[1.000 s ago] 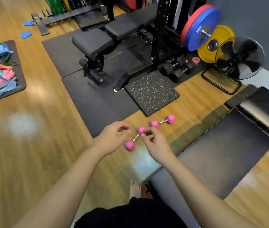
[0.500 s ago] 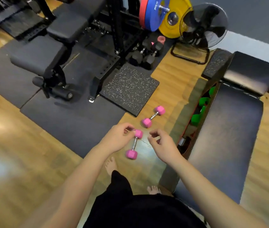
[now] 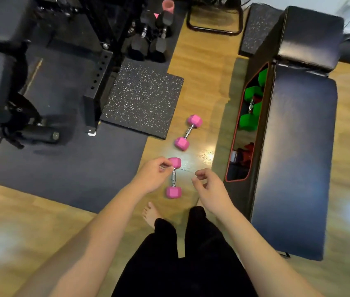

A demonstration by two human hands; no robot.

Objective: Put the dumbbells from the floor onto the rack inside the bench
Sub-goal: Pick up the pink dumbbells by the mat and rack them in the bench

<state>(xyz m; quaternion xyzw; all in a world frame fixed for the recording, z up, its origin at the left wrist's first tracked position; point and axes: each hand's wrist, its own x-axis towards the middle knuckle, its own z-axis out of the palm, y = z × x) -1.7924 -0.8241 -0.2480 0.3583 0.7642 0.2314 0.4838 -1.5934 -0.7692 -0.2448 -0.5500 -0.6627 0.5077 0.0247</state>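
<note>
- Your left hand (image 3: 151,176) pinches the far head of the near pink dumbbell (image 3: 173,178) with thumb and fingertips; the weight hangs from that one head. Judging by the task, you are carrying it toward the rack.
- Your right hand (image 3: 209,188) is loosely curled just beside the dumbbell and holds nothing. I would bring it under the lower head or round the chrome handle, since a pinch on one head lets the weight swing.
- The held dumbbell's long axis runs nearly straight away from you in the head view, pinched head far, free head near, above the wooden floor (image 3: 199,67) in front of your bare foot (image 3: 151,214).
- The second pink dumbbell (image 3: 188,132) lies on the floor a little farther off, its axis slanted, far head toward the bench (image 3: 298,146), near head toward you.
- The rack opening (image 3: 239,144) in the bench's side sits to your right, long and narrow, running away from you. Green dumbbells (image 3: 251,108) fill its far part; the near part looks freer.
- Turn the held dumbbell to suit that slot before you lower it in, and set it down, don't drop it.
</note>
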